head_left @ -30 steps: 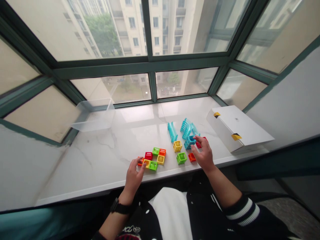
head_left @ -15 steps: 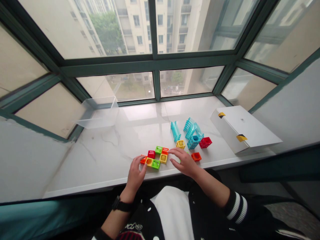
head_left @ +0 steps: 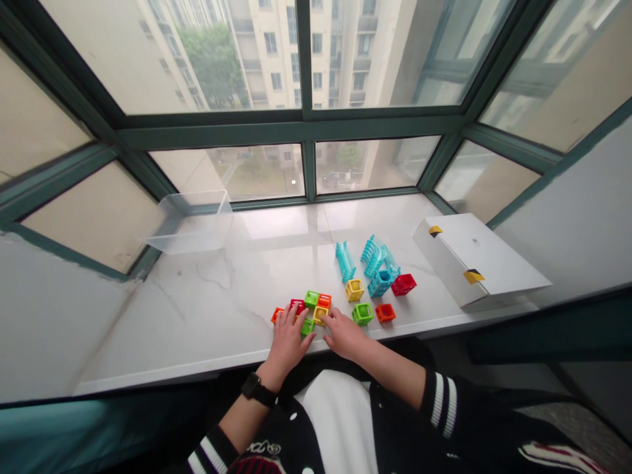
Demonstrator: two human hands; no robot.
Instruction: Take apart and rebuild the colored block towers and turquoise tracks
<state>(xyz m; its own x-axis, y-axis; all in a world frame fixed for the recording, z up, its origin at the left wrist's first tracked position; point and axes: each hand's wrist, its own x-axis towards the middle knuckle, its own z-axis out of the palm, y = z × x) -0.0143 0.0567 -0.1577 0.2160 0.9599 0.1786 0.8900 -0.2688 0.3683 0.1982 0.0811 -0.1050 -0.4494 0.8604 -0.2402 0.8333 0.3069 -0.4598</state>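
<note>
A cluster of square toy building blocks in red, orange, yellow and green lies on the white marble sill. My left hand [head_left: 288,339], wearing a black watch, lies over its left and near side with fingers spread, partly hiding a red block [head_left: 297,305] and an orange block [head_left: 277,314]. Its thumb is beside a green block [head_left: 307,326]. My right hand [head_left: 345,334] is at the cluster's right side, fingertips at a yellow block [head_left: 320,315] and thumb apart from the fingers. Behind it are a green block [head_left: 311,298] and an orange-red block [head_left: 324,301].
Loose to the right lie a yellow block [head_left: 354,289], a green block [head_left: 362,314], an orange block [head_left: 385,313], a red block [head_left: 403,284] and clear blue track pieces [head_left: 345,262]. A white box [head_left: 486,253] stands right, a clear plastic bin [head_left: 197,224] back left.
My left hand has moved right, over the blocks. My right hand has come left and nearer, uncovering the loose green block. The cluster has kept its place.
</note>
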